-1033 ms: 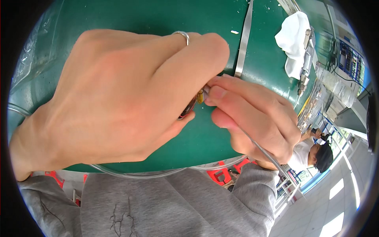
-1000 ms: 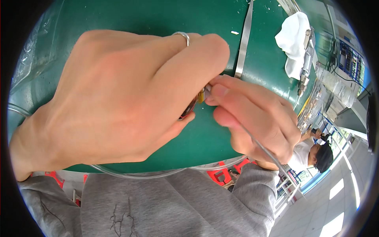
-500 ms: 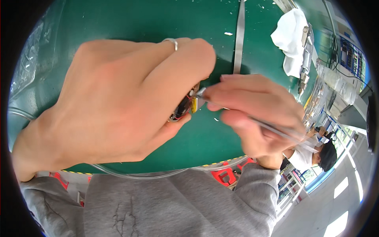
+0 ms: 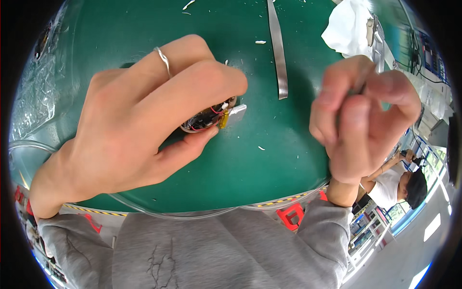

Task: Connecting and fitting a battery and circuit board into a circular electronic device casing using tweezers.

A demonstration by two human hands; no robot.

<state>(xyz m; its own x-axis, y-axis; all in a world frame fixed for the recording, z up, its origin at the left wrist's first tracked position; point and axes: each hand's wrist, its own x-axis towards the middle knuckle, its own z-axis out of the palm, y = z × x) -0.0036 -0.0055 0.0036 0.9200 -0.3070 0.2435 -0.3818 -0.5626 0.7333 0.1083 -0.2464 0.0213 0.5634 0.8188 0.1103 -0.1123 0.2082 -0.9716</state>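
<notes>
Right hand: away from the work now! Half a second ago, right at the edge of the round device; this instant, well apart from it, out to the right and blurring.
Right grip: curling fingers toward thumb, dark sliver between them; too smeared to name, and cannot tell a firm hold from a loose curl.
Left hand: staying clamped on the round device, knuckles up, silver ring on one finger.
Round device: sitting under the curled left index finger, left thumb touching its near edge; partly covered, but showing a dark inside and red wire.
Device's right edge: yellow tape and a flat silvery piece, poking out past the left thumb toward the right hand.
Between the hands: green tabletop with white scraps; farther ahead, a metal strip, near end now uncovered by the right hand.
Ahead of the right hand: white cloth, metal tool just beside it.
Left of the left hand: crinkled clear plastic.
Body side of both hands: clear tube bending along the table edge, grey sweatshirt behind.
Beyond the right wrist: co-worker in white top and dark cap.
</notes>
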